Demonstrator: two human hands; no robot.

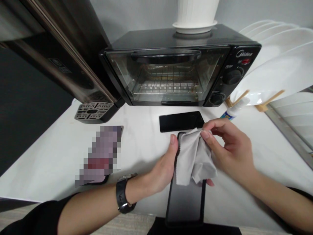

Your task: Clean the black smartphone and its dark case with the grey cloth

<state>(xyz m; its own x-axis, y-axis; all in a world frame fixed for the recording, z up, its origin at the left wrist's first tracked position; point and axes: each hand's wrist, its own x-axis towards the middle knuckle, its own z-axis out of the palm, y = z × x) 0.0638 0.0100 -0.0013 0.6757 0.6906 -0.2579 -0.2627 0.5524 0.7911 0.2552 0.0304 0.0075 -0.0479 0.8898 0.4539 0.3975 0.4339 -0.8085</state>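
Observation:
My left hand is closed around a dark smartphone, with the thumb along its left edge and a fingertip showing at the right edge. The phone's screen faces up. Between thumb and forefinger, my right hand pinches a grey cleaning cloth with a zigzag-cut edge. That cloth hangs in folds over the upper part of the screen and hides it. Just beyond lies a second black phone, flat on the white counter. A spray bottle with a white top and blue label is partly hidden behind my right hand.
A black toaster oven stands at the back, with a white pot on top. At left is a tall dispenser with a slotted drip tray. A blurred-out phone lies left on the counter. White plates fill a rack at right.

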